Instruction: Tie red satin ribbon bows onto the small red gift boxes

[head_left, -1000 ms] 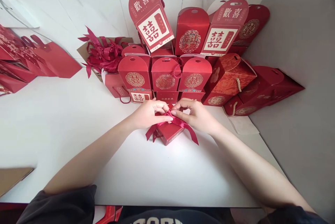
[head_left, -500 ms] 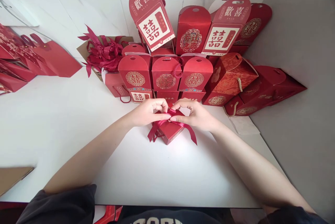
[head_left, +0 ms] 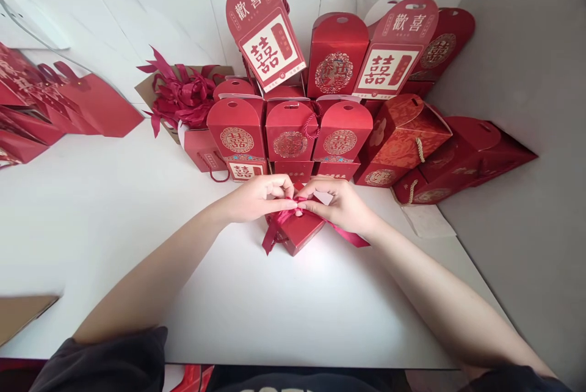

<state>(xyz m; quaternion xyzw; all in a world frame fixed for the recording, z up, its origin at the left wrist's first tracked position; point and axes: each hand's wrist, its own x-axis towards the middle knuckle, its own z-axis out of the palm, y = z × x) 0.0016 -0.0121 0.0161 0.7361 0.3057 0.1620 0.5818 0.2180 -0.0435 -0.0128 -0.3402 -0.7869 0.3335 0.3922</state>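
Note:
A small red gift box (head_left: 300,234) lies on the white table in front of me, with a dark pink ribbon (head_left: 350,237) across its top. My left hand (head_left: 268,198) pinches the ribbon at its knot, thumb against fingers. From the other side my right hand (head_left: 336,201) also pinches the ribbon, so both thumb tips nearly meet over the box. One ribbon tail hangs down at the box's left, while another stretches right beneath my right wrist. The exact shape of the knot is hidden by my fingers.
Stacked red boxes (head_left: 292,129) with gold emblems stand just behind my hands. A heap of dark pink ribbon (head_left: 185,96) sits in a cardboard box at back left. Red paper bags (head_left: 98,105) stand far left. A grey wall (head_left: 526,62) borders the right side.
Both hands stay pinched at the knot with slight finger shifts. The right ribbon tail has swung outward to the right, and the left tail hangs a little differently.

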